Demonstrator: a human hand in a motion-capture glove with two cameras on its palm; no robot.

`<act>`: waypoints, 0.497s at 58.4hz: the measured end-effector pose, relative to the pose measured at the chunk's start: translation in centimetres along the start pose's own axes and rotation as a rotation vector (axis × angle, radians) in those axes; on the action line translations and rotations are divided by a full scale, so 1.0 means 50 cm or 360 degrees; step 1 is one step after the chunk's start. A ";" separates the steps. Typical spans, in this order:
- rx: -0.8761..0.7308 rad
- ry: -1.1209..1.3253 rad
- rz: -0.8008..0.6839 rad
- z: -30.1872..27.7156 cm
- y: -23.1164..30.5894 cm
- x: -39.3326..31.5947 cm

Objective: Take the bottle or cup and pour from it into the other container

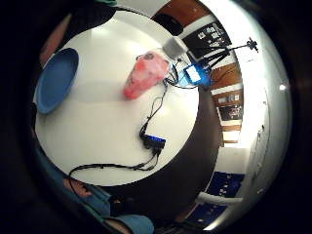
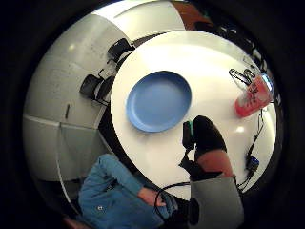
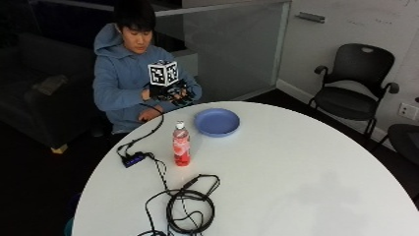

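White round table (image 3: pixel 294 167) carries everything; cables trail across my near side. Blue plate (image 3: pixel 217 121) lies close to me, presumably the receiving container. Pink bottle (image 3: pixel 181 145) stands upright beside it, capped, untouched, within easy reach. My gloved right hand (image 3: pixel 171 92) is raised above the table edge, holding nothing; the finger position I cannot tell.

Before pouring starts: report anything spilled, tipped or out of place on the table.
Nothing spilled or tipped. The bottle stands upright with its cap on, the blue plate lies flat behind it, and the gloved right hand is raised above the table's edge.
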State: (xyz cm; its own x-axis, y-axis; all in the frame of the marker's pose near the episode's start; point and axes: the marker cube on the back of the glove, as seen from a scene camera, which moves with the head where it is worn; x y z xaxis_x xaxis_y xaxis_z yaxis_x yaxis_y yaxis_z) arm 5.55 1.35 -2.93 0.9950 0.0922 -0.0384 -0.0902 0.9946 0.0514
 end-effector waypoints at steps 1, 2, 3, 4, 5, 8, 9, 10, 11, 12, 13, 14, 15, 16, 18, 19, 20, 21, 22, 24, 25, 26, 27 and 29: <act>0.0004 0.0002 0.0005 -0.001 0.002 0.006; 0.0008 0.0005 0.0011 -0.003 0.005 0.011; 0.0011 0.0009 0.0018 -0.004 0.008 0.017; 0.0014 0.0012 0.0026 -0.006 0.010 0.024; 0.0018 0.0016 0.0034 -0.008 0.011 0.031; 0.0030 0.0029 0.0059 -0.012 0.018 0.051; 0.0035 0.0031 0.0069 -0.013 0.020 0.057; 0.0041 0.0031 0.0079 -0.015 0.023 0.063; 0.0047 0.0028 0.0089 -0.017 0.025 0.070; 0.0055 0.0023 0.0099 -0.019 0.027 0.078; 0.0063 0.0017 0.0109 -0.021 0.029 0.085; 0.0072 0.0010 0.0118 -0.023 0.031 0.092; 0.0082 0.0004 0.0127 -0.024 0.033 0.099; 0.0095 -0.0002 0.0137 -0.025 0.035 0.106; 0.0121 -0.0019 0.0159 -0.028 0.038 0.120; 0.0134 -0.0031 0.0170 -0.029 0.040 0.127; 0.0147 -0.0045 0.0180 -0.030 0.040 0.135; 0.0160 -0.0060 0.0187 -0.032 0.041 0.142; 0.0172 -0.0079 0.0194 -0.033 0.043 0.150; 0.0199 -0.0124 0.0209 -0.033 0.049 0.163; 0.0216 -0.0147 0.0217 -0.033 0.052 0.171; 0.0237 -0.0170 0.0225 -0.033 0.054 0.179; 0.0257 -0.0191 0.0232 -0.033 0.055 0.188; 0.0290 -0.0228 0.0244 -0.033 0.056 0.203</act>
State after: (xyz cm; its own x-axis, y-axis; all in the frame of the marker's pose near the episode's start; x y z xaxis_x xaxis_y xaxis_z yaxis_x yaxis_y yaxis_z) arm 15.35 5.16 -4.84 0.9674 0.2205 0.1248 -0.2441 0.9433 0.2250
